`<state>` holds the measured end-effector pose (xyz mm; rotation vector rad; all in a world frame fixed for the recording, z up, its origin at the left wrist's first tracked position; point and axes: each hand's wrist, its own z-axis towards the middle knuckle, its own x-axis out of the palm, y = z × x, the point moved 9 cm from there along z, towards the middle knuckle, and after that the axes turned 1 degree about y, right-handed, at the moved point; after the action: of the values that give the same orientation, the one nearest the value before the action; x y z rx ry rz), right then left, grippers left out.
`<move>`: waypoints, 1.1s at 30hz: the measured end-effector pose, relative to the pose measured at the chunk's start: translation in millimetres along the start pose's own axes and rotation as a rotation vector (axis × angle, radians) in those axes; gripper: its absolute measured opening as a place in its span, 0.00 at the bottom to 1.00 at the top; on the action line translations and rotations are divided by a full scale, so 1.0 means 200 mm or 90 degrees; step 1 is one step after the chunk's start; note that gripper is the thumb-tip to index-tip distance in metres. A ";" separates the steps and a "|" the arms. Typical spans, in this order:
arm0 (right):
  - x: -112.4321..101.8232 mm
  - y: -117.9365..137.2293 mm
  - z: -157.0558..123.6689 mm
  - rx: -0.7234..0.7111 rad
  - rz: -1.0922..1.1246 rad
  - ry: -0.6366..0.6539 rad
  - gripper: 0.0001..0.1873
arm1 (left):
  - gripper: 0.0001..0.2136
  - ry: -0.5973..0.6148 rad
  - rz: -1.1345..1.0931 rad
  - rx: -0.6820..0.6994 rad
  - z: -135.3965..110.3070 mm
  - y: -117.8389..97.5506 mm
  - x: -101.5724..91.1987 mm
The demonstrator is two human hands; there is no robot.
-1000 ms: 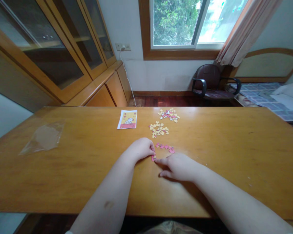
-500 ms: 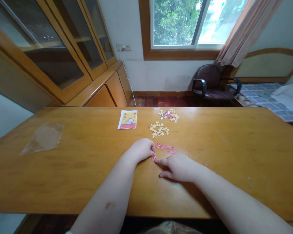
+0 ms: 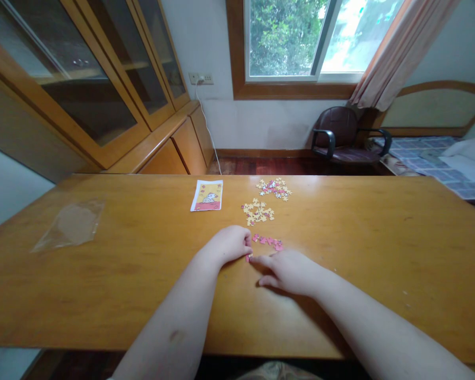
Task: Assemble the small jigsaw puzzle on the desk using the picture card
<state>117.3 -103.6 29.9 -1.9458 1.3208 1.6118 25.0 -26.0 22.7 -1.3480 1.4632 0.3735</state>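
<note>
Small joined pink and yellow puzzle pieces [image 3: 249, 258] lie on the table between my two hands. My left hand [image 3: 233, 244] is closed, its fingers curled down and the tips at the upper edge of these pieces. Its exact grip is partly hidden. My right hand [image 3: 287, 270] touches the pieces from the right with its stretched index finger, the thumb held apart and nothing in the palm. Just beyond my hands runs a short row of pink puzzle pieces [image 3: 269, 241]. Farther back lies a pile of mostly yellow puzzle pieces [image 3: 258, 212].
A mixed heap of puzzle pieces [image 3: 274, 189] sits near the far edge of the wooden table [image 3: 360, 227]. Left of it lies a picture card [image 3: 207, 196] with a white animal. A clear plastic bag [image 3: 71, 224] rests at the left. Beyond stands an armchair [image 3: 340, 134].
My right index finger has slid very slightly left against the small joined pieces. The left hand stays nearly where it was, and the other pieces have not moved.
</note>
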 end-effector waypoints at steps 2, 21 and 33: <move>-0.04 -0.03 0.00 0.015 0.005 -0.023 0.27 | 0.05 -0.013 0.001 0.019 0.00 -0.01 0.00; -0.13 -0.25 -0.04 0.188 -0.033 -0.020 0.13 | 0.15 0.060 0.006 -0.002 -0.05 -0.01 0.05; -0.10 -0.24 -0.03 0.166 -0.018 -0.012 0.12 | 0.12 0.083 -0.009 0.015 -0.05 -0.03 0.06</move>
<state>158.7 -73.0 34.9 -1.7820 1.4101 1.3639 27.0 -41.8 18.9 -1.3847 1.5600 0.2629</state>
